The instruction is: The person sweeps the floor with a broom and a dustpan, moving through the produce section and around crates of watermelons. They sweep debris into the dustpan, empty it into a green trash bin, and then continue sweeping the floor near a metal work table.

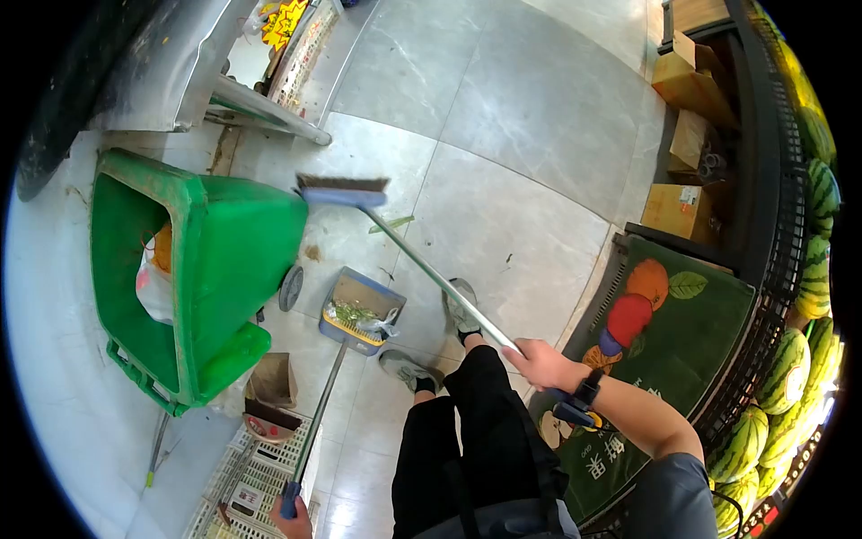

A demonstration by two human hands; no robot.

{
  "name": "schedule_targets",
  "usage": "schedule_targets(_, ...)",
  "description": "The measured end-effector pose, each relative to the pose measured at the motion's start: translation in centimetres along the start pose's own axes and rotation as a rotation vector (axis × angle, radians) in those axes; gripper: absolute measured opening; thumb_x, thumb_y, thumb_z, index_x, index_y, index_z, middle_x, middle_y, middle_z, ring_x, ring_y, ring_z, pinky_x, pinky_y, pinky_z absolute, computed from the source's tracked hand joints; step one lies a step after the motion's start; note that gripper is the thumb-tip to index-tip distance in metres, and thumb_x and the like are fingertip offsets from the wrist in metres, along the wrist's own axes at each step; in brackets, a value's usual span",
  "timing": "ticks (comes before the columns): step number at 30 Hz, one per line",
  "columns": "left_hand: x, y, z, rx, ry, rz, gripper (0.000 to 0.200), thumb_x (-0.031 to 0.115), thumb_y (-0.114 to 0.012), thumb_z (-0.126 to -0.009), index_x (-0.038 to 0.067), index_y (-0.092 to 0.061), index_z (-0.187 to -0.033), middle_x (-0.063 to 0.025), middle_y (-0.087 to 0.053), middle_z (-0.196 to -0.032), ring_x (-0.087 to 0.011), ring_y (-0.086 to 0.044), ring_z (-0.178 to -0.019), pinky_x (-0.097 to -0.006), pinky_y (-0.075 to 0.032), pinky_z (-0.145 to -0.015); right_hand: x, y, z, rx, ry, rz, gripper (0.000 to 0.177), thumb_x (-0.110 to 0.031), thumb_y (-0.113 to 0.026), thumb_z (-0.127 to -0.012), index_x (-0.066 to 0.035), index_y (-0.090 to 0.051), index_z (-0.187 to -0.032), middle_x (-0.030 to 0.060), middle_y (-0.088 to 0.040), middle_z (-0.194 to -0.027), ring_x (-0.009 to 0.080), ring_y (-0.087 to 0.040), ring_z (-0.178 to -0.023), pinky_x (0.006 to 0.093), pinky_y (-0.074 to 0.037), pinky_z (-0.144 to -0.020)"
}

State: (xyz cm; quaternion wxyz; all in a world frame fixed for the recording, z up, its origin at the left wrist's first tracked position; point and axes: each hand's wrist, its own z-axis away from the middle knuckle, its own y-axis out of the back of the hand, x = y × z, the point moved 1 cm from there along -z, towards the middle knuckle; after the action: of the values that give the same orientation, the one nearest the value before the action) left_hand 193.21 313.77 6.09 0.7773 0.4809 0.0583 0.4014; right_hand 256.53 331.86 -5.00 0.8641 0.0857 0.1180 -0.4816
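My right hand (pixel 543 364) is closed round the metal handle of a broom (pixel 422 260). The broom's blue-grey head with dark bristles is over the tiles ahead, beside a green leaf scrap (pixel 391 225). Down at the lower left, my left hand (pixel 293 521) grips the dark end of a long-handled dustpan (pixel 321 409). Its grey pan rests on the floor in front of my shoes, with a yellow comb-like edge. Green plant scraps (pixel 352 314) and a bit of clear plastic lie in the pan.
A green wheeled bin (pixel 242 260) with a bag inside stands at left, open side showing. White plastic crates (pixel 260 476) are below it. At right are a dark green mat (pixel 664 332), cardboard boxes (pixel 678 211) and watermelons (pixel 781 373). A metal table leg (pixel 274 117) stands at upper left.
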Motion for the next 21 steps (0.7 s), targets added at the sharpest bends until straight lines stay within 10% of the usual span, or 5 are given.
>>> schedule_targets(13,-6.1,0.4,1.4,0.08,-0.235,0.036,0.052,-0.007,-0.065,-0.082,-0.004,-0.036,-0.126,-0.0204,-0.049,-0.113,-0.0323,-0.059,-0.103,-0.0408,-0.049,-0.09,-28.8,-1.6,-27.9,-0.022,0.509,0.056,0.058,-0.04,-0.043,-0.095,0.007,-0.062,-0.068,0.0156,-0.061,-0.056,0.0284,-0.063,-0.052,0.0407,-0.054,-0.063)
schedule_targets(14,-6.3,-0.1,1.5,0.167,-0.252,0.02,0.044,0.015,-0.067,-0.088,-0.006,-0.042,-0.118,-0.0189,-0.053,-0.103,-0.0262,-0.062,-0.09,-0.0367,-0.052,-0.078,-30.1,-1.8,-30.2,-0.035,0.503,0.088,0.059,-0.043,-0.044,-0.094,0.004,-0.062,-0.065,0.0142,-0.062,-0.056,0.0276,-0.064,-0.054,0.0405,-0.053,-0.065)
schedule_targets(17,15.4,-0.1,-1.3,-0.094,-0.413,-0.342,0.019,0.002,-0.06,-0.085,-0.005,-0.068,-0.1,-0.0174,-0.065,-0.075,-0.0289,-0.064,-0.067,-0.0387,-0.05,-0.061,-33.2,-1.4,-34.5,-0.018,0.525,0.229,0.062,-0.051,-0.047,-0.094,0.001,-0.063,-0.063,0.0139,-0.062,-0.058,0.0279,-0.064,-0.056,0.0404,-0.053,-0.067)
schedule_targets(18,15.4,0.4,-1.0,-0.17,-0.143,-0.314,0.02,-0.001,-0.057,-0.086,-0.004,-0.068,-0.101,-0.0165,-0.067,-0.08,-0.032,-0.066,-0.074,-0.0394,-0.052,-0.067,-33.5,-1.3,-35.2,-0.004,0.506,0.226,0.063,-0.052,-0.047,-0.094,0.001,-0.063,-0.065,0.0144,-0.063,-0.059,0.0279,-0.064,-0.056,0.0404,-0.053,-0.067)
schedule_targets(21,14.6,-0.1,-1.1,-0.113,-0.269,-0.194,0.023,0.0,-0.058,-0.085,-0.003,-0.068,-0.106,-0.0173,-0.067,-0.081,-0.0339,-0.066,-0.074,-0.0393,-0.052,-0.067,-33.6,-0.1,-37.3,0.09,0.513,0.247,0.065,-0.055,-0.047,-0.094,0.004,-0.063,-0.072,0.0163,-0.064,-0.065,0.0281,-0.063,-0.054,0.0402,-0.053,-0.062)
